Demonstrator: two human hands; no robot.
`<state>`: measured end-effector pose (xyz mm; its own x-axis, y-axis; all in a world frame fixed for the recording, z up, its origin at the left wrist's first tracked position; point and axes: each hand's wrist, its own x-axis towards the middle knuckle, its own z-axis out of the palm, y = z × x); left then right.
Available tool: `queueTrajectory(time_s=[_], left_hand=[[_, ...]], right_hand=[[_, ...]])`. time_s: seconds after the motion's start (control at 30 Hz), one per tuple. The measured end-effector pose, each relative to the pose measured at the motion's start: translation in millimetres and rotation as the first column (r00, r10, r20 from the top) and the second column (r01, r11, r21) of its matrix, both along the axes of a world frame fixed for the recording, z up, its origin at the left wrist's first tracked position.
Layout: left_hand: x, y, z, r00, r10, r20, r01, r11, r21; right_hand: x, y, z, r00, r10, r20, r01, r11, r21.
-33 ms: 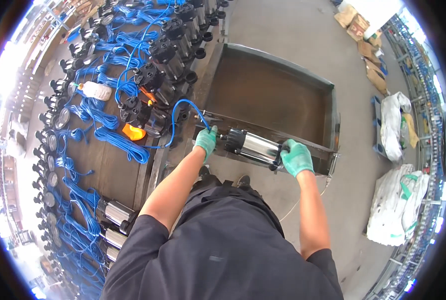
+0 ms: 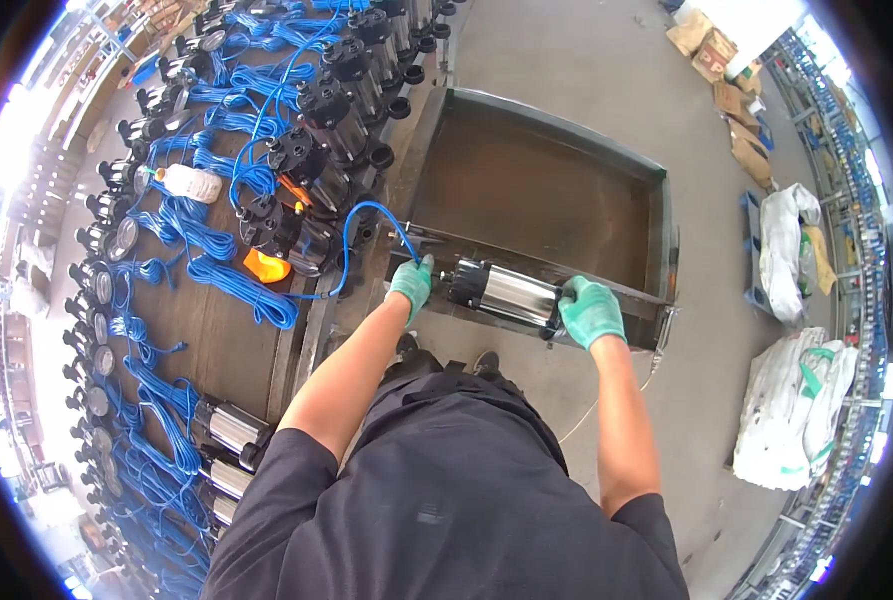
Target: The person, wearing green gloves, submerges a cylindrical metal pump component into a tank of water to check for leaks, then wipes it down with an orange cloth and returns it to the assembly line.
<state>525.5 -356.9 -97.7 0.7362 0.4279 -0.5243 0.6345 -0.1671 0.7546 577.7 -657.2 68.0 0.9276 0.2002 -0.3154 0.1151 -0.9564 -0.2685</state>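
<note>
A submersible pump [image 2: 518, 296] with a shiny steel body and black ends lies on its side in front of me, along the near ledge of a metal tank. My right hand [image 2: 593, 312], in a green glove, is closed round its right-hand black end. At the opposite end my left hand [image 2: 412, 281], also gloved in green, pinches the blue cable [image 2: 371, 206] close to the pump's metal fitting. This cable loops up and leftward to the bench. The left fingertips are partly hidden.
The open rectangular tank [image 2: 546, 175] holds brownish water. On the bench [image 2: 216, 350] to the left stand rows of similar pumps [image 2: 331, 115] with coiled blue cables [image 2: 241, 285], a white bottle [image 2: 191, 183] and an orange-yellow object [image 2: 266, 266]. White sacks [image 2: 796, 410] lie at right.
My right hand has shifted very slightly on the pump's end, up and to the left. The left hand keeps its place at the cable.
</note>
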Motion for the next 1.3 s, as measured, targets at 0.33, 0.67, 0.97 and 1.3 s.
queueTrajectory(time_s=[0.33, 0.67, 0.97, 1.3], left_hand=[[-32.3, -20.2, 31.9, 0.893, -0.267, 0.362, 0.236, 0.963, 0.129], [-22.9, -61.4, 51.8, 0.930, -0.235, 0.283, 0.236, 0.971, 0.032], [-18.7, -65.8, 68.0, 0.942, -0.279, 0.186, 0.263, 0.959, 0.104], [-17.5, -42.1, 45.0, 0.942, -0.321, 0.094, 0.289, 0.923, 0.254]], right_hand=[[-11.6, -28.5, -40.9, 0.968, -0.161, 0.191, 0.109, 0.960, 0.257], [-104.6, -203.0, -159.9, 0.532, -0.838, 0.124, 0.768, 0.539, 0.346], [-47.0, -266.9, -146.1, 0.623, -0.763, 0.175, 0.768, 0.638, 0.048], [-63.5, -196.8, -108.1, 0.551, -0.746, -0.375, 0.676, 0.135, 0.725]])
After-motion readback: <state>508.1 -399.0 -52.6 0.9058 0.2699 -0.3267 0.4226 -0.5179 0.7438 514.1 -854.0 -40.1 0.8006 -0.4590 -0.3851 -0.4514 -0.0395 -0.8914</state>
